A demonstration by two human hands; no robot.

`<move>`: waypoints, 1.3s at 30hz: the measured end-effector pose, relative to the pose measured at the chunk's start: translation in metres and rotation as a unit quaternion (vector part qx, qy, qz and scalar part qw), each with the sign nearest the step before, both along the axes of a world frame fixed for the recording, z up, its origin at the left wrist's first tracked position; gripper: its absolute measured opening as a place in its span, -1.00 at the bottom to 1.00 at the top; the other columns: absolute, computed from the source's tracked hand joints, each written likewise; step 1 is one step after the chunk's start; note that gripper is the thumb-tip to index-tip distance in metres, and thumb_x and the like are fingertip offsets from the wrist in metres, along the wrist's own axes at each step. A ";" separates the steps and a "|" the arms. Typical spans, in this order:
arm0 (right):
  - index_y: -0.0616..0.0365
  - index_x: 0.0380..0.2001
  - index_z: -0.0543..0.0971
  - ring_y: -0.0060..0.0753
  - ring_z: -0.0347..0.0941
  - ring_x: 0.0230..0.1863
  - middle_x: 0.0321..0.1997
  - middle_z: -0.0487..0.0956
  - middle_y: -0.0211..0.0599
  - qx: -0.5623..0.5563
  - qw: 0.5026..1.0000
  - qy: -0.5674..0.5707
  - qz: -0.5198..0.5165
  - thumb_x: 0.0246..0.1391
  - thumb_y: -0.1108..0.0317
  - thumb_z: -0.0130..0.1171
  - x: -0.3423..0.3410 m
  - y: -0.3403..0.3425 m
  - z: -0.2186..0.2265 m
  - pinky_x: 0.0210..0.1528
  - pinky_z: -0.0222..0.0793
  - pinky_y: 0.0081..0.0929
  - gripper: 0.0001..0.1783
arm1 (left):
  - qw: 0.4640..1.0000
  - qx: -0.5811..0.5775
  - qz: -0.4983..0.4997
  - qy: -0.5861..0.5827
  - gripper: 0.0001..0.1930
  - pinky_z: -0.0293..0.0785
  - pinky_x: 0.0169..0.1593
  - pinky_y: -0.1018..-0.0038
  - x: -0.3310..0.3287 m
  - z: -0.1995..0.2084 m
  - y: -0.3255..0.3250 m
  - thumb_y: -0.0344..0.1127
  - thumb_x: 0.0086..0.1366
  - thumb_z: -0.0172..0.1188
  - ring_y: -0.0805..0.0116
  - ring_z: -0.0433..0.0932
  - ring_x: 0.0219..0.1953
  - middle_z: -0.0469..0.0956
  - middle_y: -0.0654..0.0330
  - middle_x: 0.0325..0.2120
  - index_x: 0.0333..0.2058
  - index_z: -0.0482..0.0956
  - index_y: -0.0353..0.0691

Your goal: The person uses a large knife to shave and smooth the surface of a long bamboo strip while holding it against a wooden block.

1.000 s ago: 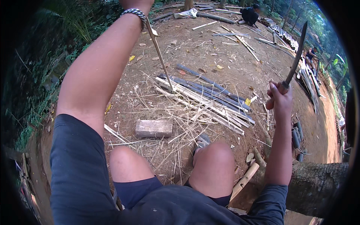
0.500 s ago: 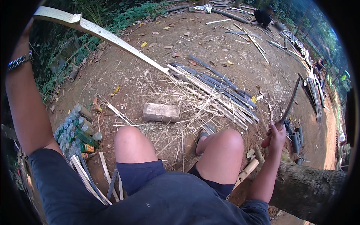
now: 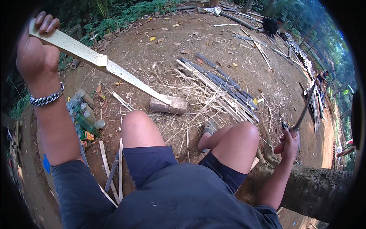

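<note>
Raised at the upper left, my left hand (image 3: 40, 53) is closed around the top end of a pale split bamboo strip (image 3: 82, 52) with a node partway along. The strip slants down to the right, its lower end over or against a short wooden block (image 3: 167, 105) on the ground; whether they touch I cannot tell. Out to the right, my right hand (image 3: 289, 143) grips the handle of a machete (image 3: 306, 108), its long dark blade pointing up. The blade is well apart from the strip. A metal chain bracelet (image 3: 47, 97) circles my left wrist.
Bamboo lengths and split strips (image 3: 221, 89) lie beyond the block among scattered shavings. Glass and plastic bottles (image 3: 85, 116) are heaped at the left, with more strips (image 3: 106, 171) by my left thigh. A log (image 3: 316, 187) lies at my right. Two people work in the distance.
My left hand has come further into view. The strip's lower end has dropped from the bamboo pile to the block. My right hand still holds the machete, slightly further right.
</note>
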State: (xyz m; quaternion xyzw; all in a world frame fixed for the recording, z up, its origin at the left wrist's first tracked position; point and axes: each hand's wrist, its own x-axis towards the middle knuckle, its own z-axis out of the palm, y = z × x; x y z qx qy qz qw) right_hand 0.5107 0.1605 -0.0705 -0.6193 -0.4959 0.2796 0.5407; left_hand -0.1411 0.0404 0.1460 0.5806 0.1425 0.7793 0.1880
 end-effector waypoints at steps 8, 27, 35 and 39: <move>0.20 -0.32 0.43 -0.60 0.34 -0.57 -0.51 0.45 -0.40 0.014 1.000 0.003 0.014 0.03 0.30 0.25 -0.001 -0.018 0.000 -0.49 0.27 -0.61 -0.74 | 0.981 -0.006 0.181 -0.075 -0.66 0.17 -0.42 0.62 0.056 -0.025 0.033 -0.19 0.45 -0.09 0.58 0.15 -0.51 0.21 0.32 -0.51 -0.07 0.36 -0.42; 0.22 -0.35 0.43 -0.56 0.36 -0.55 -0.54 0.45 -0.36 -0.061 0.995 -0.020 0.079 0.03 0.28 0.24 -0.035 -0.007 -0.001 -0.47 0.27 -0.58 -0.73 | 0.967 0.028 0.238 -0.089 -0.64 0.16 -0.63 0.79 0.092 -0.020 0.039 -0.05 0.43 -0.08 0.69 0.16 -0.67 0.24 0.44 -0.62 -0.20 0.42 -0.28; 0.21 -0.19 0.41 -0.57 0.39 -0.51 -0.44 0.48 -0.34 -0.092 0.966 0.087 0.224 0.09 0.31 0.22 -0.109 0.021 0.011 -0.44 0.35 -0.58 -0.70 | 0.979 0.024 0.153 -0.135 -0.58 0.19 -0.57 0.76 0.062 -0.017 0.057 0.02 0.40 -0.05 0.68 0.18 -0.62 0.26 0.41 -0.58 -0.13 0.38 -0.29; 0.19 -0.20 0.41 -0.59 0.35 -0.55 -0.48 0.45 -0.40 -0.161 0.927 0.123 0.316 0.09 0.34 0.23 -0.172 0.046 -0.058 -0.48 0.33 -0.61 -0.72 | 0.984 -0.006 0.171 -0.054 -0.54 0.18 -0.41 0.60 0.032 -0.018 0.043 -0.06 0.46 -0.23 0.53 0.16 -0.50 0.21 0.29 -0.50 -0.05 0.33 -0.43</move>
